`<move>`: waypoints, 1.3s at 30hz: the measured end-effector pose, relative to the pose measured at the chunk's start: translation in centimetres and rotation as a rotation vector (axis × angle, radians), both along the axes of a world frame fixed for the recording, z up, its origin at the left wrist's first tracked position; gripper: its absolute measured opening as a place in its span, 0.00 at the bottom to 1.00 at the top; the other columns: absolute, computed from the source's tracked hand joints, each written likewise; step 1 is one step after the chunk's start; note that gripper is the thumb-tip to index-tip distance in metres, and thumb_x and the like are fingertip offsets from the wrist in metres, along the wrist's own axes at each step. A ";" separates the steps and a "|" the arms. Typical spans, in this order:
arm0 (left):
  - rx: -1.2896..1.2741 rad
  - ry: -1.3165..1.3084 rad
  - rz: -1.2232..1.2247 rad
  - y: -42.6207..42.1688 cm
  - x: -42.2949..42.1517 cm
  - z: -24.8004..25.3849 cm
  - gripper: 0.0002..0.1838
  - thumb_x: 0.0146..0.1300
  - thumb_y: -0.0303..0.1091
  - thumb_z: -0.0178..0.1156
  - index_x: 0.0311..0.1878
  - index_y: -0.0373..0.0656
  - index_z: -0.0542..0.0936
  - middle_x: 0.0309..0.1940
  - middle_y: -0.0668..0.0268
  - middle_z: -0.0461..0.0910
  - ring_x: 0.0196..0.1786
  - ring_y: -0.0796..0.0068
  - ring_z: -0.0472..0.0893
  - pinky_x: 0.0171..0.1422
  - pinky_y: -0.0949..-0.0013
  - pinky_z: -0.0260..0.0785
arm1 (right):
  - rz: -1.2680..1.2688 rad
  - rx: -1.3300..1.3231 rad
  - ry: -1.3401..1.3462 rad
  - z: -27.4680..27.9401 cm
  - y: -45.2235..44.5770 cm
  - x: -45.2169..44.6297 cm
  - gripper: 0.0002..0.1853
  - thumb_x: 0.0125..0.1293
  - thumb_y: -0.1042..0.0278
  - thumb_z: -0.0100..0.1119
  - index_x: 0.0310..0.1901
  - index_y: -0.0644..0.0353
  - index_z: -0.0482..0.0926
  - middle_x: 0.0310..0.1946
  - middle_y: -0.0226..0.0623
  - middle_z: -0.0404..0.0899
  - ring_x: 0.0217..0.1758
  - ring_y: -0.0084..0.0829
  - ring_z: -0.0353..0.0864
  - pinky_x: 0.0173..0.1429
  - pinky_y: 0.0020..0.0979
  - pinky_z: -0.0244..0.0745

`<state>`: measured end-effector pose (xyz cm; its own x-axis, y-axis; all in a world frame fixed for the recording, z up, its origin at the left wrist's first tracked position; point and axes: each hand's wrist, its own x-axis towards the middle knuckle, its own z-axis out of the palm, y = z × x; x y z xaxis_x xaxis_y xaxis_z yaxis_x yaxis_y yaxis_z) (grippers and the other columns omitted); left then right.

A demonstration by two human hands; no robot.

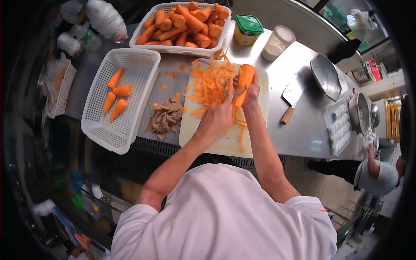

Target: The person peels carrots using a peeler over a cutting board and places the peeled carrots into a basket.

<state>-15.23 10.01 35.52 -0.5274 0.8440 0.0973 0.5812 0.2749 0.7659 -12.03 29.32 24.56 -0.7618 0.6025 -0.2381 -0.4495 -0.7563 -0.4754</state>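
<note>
My right hand point(252, 92) is wrapped round a large carrot point(246, 76), holding it tilted above the white cutting board point(199, 141). My left hand point(216, 120) is closed on a peeler point(242, 89), whose curved grey head lies against the carrot's side. The peeler's handle is mostly hidden by my fingers. Orange carrot peelings point(210, 84) are heaped on the board left of the carrot, and a few strips hang or lie below it. Left of the board rests a crumpled brown cloth-like heap point(166, 115).
A white basket point(145, 48) piled with carrots stands at the back; another basket point(91, 115) holds several peeled-looking carrots. A cleaver point(293, 92) lies right of the board. Behind are a green-lidded tub point(248, 29) and a clear container point(278, 42). Another person point(375, 175) stands at far right.
</note>
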 end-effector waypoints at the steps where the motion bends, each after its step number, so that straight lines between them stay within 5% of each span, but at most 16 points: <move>1: -0.057 -0.051 -0.035 -2.3 1.0 0.5 0.22 0.70 0.30 0.53 0.66 0.36 0.73 0.28 0.41 0.78 0.32 0.41 0.80 0.36 0.53 0.71 | -0.018 -0.004 0.000 -0.5 0.4 0.2 0.37 0.76 0.32 0.31 0.57 0.64 0.71 0.37 0.42 0.77 0.38 0.34 0.78 0.42 0.33 0.79; 7: -0.292 -0.220 -0.122 -7.9 -0.6 2.6 0.22 0.68 0.30 0.53 0.65 0.35 0.72 0.26 0.43 0.79 0.31 0.39 0.80 0.38 0.51 0.74 | -0.176 -0.093 -0.007 -0.3 2.0 2.2 0.38 0.75 0.30 0.34 0.57 0.66 0.69 0.37 0.43 0.75 0.34 0.33 0.76 0.40 0.32 0.81; 9: 0.066 0.002 -0.097 -7.4 -2.2 1.2 0.20 0.69 0.30 0.56 0.62 0.37 0.77 0.26 0.55 0.79 0.26 0.70 0.82 0.34 0.66 0.72 | 0.020 -0.072 0.013 0.9 1.3 3.5 0.36 0.77 0.36 0.34 0.60 0.68 0.65 0.44 0.44 0.74 0.39 0.34 0.76 0.41 0.31 0.81; 13: -0.188 -0.253 0.020 -7.3 -6.3 2.9 0.14 0.69 0.31 0.57 0.55 0.37 0.79 0.31 0.61 0.82 0.29 0.80 0.82 0.34 0.73 0.73 | 0.045 -0.175 -0.046 5.4 -1.5 5.4 0.30 0.78 0.44 0.43 0.61 0.69 0.64 0.43 0.43 0.74 0.39 0.31 0.76 0.39 0.28 0.80; 15: 0.198 -0.340 -0.066 -7.2 -9.3 2.1 0.08 0.71 0.32 0.58 0.49 0.42 0.79 0.31 0.65 0.82 0.26 0.82 0.80 0.32 0.78 0.72 | 0.130 -0.104 -0.127 6.0 -2.6 6.5 0.25 0.73 0.58 0.55 0.64 0.61 0.63 0.44 0.40 0.75 0.31 0.28 0.76 0.32 0.26 0.79; 19: 0.612 -0.411 0.090 -3.3 -12.6 0.7 0.07 0.73 0.37 0.58 0.43 0.44 0.76 0.28 0.64 0.83 0.21 0.84 0.78 0.24 0.81 0.67 | 0.298 0.331 -0.397 7.0 -5.6 8.1 0.31 0.62 0.70 0.64 0.67 0.51 0.64 0.42 0.32 0.77 0.27 0.21 0.74 0.26 0.22 0.72; 21: 0.848 -0.852 0.326 0.1 -11.2 -0.5 0.10 0.76 0.42 0.54 0.43 0.46 0.71 0.24 0.66 0.80 0.17 0.85 0.73 0.18 0.80 0.60 | 0.331 0.412 -0.435 6.8 -7.2 7.8 0.33 0.61 0.73 0.64 0.67 0.50 0.64 0.40 0.31 0.77 0.26 0.21 0.74 0.26 0.23 0.72; 23: 0.723 -0.814 0.387 3.5 -8.4 -1.1 0.10 0.77 0.43 0.51 0.43 0.49 0.69 0.24 0.65 0.80 0.15 0.84 0.69 0.12 0.78 0.54 | 0.376 0.502 -0.457 6.2 -8.5 7.4 0.35 0.59 0.77 0.63 0.69 0.50 0.62 0.34 0.30 0.76 0.24 0.20 0.72 0.26 0.24 0.70; 26: 0.640 -0.773 0.311 6.9 -9.0 -5.3 0.10 0.76 0.43 0.51 0.42 0.48 0.69 0.22 0.66 0.78 0.15 0.82 0.70 0.14 0.75 0.58 | 0.434 0.579 -0.387 6.7 -9.8 7.6 0.36 0.58 0.79 0.61 0.69 0.51 0.62 0.33 0.29 0.75 0.24 0.20 0.72 0.26 0.24 0.71; 28: 0.603 -0.708 0.474 7.9 -12.1 -7.5 0.13 0.76 0.43 0.50 0.38 0.45 0.68 0.20 0.67 0.76 0.16 0.78 0.74 0.18 0.72 0.64 | 0.448 0.565 -0.430 6.6 -9.8 8.2 0.39 0.56 0.80 0.59 0.71 0.51 0.61 0.33 0.29 0.74 0.24 0.19 0.71 0.26 0.24 0.71; 32: 0.736 -0.795 0.649 7.8 -12.1 -7.2 0.14 0.75 0.43 0.51 0.36 0.44 0.68 0.18 0.67 0.76 0.18 0.76 0.75 0.21 0.70 0.67 | 0.471 0.728 -0.549 6.4 -9.2 9.0 0.43 0.56 0.81 0.58 0.75 0.51 0.56 0.34 0.31 0.75 0.26 0.21 0.74 0.27 0.25 0.74; 35: 0.631 -0.708 0.406 8.7 -8.7 -6.9 0.13 0.74 0.42 0.53 0.37 0.43 0.70 0.18 0.66 0.75 0.17 0.78 0.71 0.24 0.71 0.64 | 0.443 0.787 -0.661 6.2 -9.6 8.6 0.43 0.56 0.79 0.57 0.75 0.51 0.56 0.35 0.31 0.76 0.26 0.22 0.74 0.28 0.26 0.74; 38: 0.564 -0.503 0.655 8.7 -12.2 -7.8 0.14 0.74 0.41 0.53 0.35 0.43 0.69 0.17 0.67 0.75 0.17 0.77 0.73 0.21 0.71 0.63 | 0.430 0.887 -0.779 7.3 -9.7 9.1 0.44 0.55 0.77 0.58 0.75 0.51 0.56 0.36 0.35 0.77 0.28 0.24 0.76 0.29 0.27 0.75; 39: 0.626 -0.632 0.663 8.2 -13.0 -7.3 0.14 0.74 0.42 0.52 0.35 0.42 0.69 0.17 0.66 0.75 0.17 0.77 0.73 0.21 0.71 0.63 | 0.434 0.958 -0.834 7.7 -9.5 9.1 0.45 0.54 0.76 0.59 0.76 0.52 0.55 0.38 0.39 0.79 0.29 0.26 0.78 0.30 0.29 0.76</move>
<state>-28.28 18.19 28.17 -0.9616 0.2717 -0.0383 -0.0822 -0.1521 0.9849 -2.96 19.82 32.29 -0.7677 0.5400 -0.3450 0.4215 0.0199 -0.9066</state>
